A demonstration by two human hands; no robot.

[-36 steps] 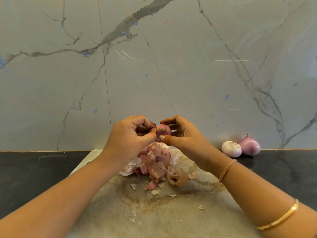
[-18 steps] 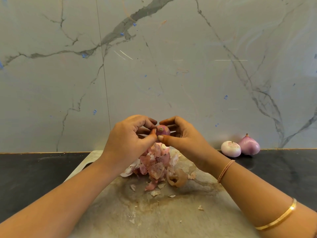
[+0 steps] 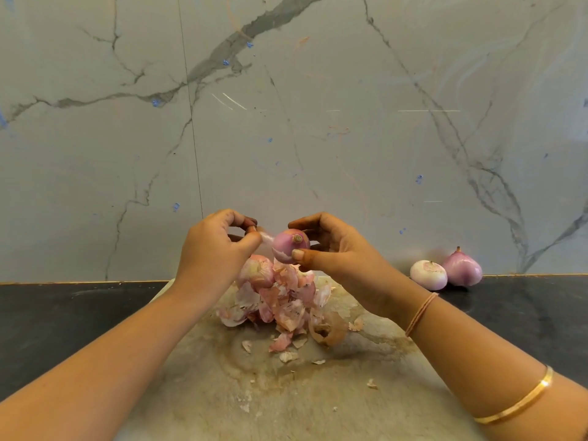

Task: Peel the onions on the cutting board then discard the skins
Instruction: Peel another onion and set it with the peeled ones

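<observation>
Onion (image 3: 291, 246), small and pinkish, is held up in the air between the thumb and curled fingers of the right hand (image 3: 337, 249), root end turned toward the person, just above the heap of skins (image 3: 280, 300). The left hand (image 3: 213, 253) is just beside it, thumb and forefinger pinching a thin pale strip of skin (image 3: 266, 238) that stretches from the bulb's side. The heap lies at the far middle of the stained cutting board (image 3: 286, 402), with a few flakes scattered nearer. Off to the right, on the dark worktop (image 3: 63, 313) against the marble wall (image 3: 318, 122), a whitish onion (image 3: 428, 275) and a purple onion (image 3: 462, 268) rest touching. A gold bangle (image 3: 515, 405) circles the right forearm.
</observation>
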